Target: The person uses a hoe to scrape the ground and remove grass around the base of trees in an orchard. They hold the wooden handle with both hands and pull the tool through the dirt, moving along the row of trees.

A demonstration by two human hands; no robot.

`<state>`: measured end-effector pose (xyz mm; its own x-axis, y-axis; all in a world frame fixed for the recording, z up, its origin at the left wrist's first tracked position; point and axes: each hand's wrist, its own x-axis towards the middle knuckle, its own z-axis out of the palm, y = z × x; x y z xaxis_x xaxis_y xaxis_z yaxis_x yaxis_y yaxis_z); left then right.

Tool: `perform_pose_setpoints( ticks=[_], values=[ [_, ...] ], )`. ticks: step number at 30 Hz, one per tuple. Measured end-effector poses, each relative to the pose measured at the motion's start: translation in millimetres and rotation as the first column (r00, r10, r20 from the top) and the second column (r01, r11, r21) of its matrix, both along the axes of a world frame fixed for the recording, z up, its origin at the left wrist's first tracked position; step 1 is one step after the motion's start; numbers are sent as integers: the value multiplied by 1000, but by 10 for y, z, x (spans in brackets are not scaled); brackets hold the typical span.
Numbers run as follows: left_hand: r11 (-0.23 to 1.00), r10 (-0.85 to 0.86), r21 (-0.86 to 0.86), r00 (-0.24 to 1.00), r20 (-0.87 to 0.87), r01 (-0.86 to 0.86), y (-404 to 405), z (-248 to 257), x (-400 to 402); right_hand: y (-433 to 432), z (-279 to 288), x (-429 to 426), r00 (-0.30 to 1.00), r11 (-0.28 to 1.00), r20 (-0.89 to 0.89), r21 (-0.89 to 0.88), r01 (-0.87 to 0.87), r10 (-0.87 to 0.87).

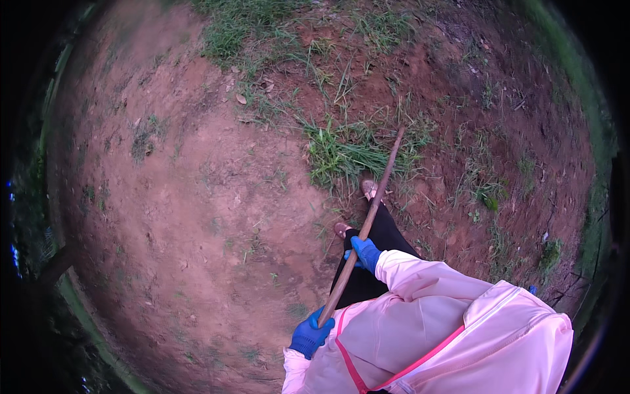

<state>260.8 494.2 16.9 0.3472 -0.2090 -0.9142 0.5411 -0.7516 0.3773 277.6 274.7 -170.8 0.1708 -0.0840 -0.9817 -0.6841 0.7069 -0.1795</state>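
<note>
A long wooden pole (380, 197), apparently a tool handle, runs up and to the right from my waist to the ground beyond my feet. My left hand (311, 334), in a blue knit-cuffed work glove, is closed around its near end. Farther along the shaft, my right hand (365, 253) grips it in a matching glove. The pole's far end meets a clump of cut or flattened green grass (354, 155) on reddish soil. I cannot make out any tool head there.
My two brown shoes (340, 228) stand just short of the grass clump. Bare reddish earth (206, 197) spreads to the left. Darker soil (531, 147) with scattered weeds lies on the right. A denser grass patch (234, 32) grows ahead. A dark trunk or post (55, 266) shows at the left rim.
</note>
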Motion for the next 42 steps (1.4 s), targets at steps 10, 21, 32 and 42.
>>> perform_pose_setpoints(
  ticks=[10,21,32,42],
  values=[
    [924,16,-361,930,368,127,-1011,-761,563,-1516,162,815,947,913,303,-348,211,-104],
    [860,33,-468,892,451,205,-3855,-885,1807,-4393,529,2398,883,653,469,-672,349,11],
    [995,97,-28,990,-103,-100,-2233,-479,1436,-2144,-360,1281,998,974,22,-218,60,-57],
    [961,-197,-119,918,344,251,-3254,-588,2133,-3542,-28,2069,941,841,322,-476,257,-105]
  ],
)
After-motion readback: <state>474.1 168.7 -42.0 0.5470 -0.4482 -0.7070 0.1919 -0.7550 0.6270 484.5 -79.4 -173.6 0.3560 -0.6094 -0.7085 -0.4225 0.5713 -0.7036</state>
